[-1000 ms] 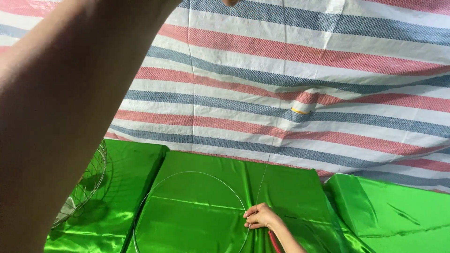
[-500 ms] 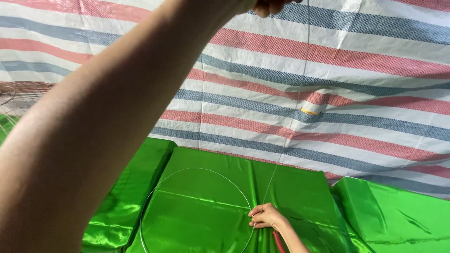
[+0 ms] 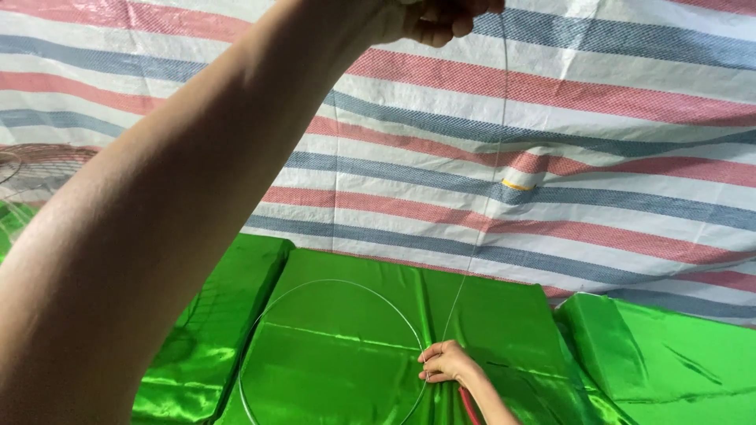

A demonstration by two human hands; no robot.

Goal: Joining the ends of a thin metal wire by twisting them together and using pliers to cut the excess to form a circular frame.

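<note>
Item 1: ring (image 3: pixel 315 285). Thin wire hoop, lying flat, 1 piece. Landmark for all entries below.

Item 2: cloth (image 3: pixel 339 370). Glossy green satin, directly under the ring, spreading over padded blocks to both sides of it.

Item 3: thread (image 3: pixel 490 189). Fine pale line, running from the ring's right rim steeply up and away, drawn nearly straight.

Item 4: right hand (image 3: pixel 446 364). At the ring's right rim, resting on the cloth. Fingers pinched closed where the thread's lower end meets the rim. Whether the ring itself is also gripped cannot be told.

Item 5: left hand (image 3: pixel 429 17). High above the ring, at the frame's top edge, forearm raised across the view. Fingers clenched around the thread's upper end.

Item 6: tarp (image 3: pixel 614 118). Red, blue and white stripes, hung behind the ring.

Item 7: fan (image 3: pixel 35 169). Wire guard, far left of the ring, partly hidden.

Step, as judged: thread being pulled to length and tensioned from the ring's rim. The next move calls for steady tension above and a firm pinch at the rim, so the ring does not shift.
</note>
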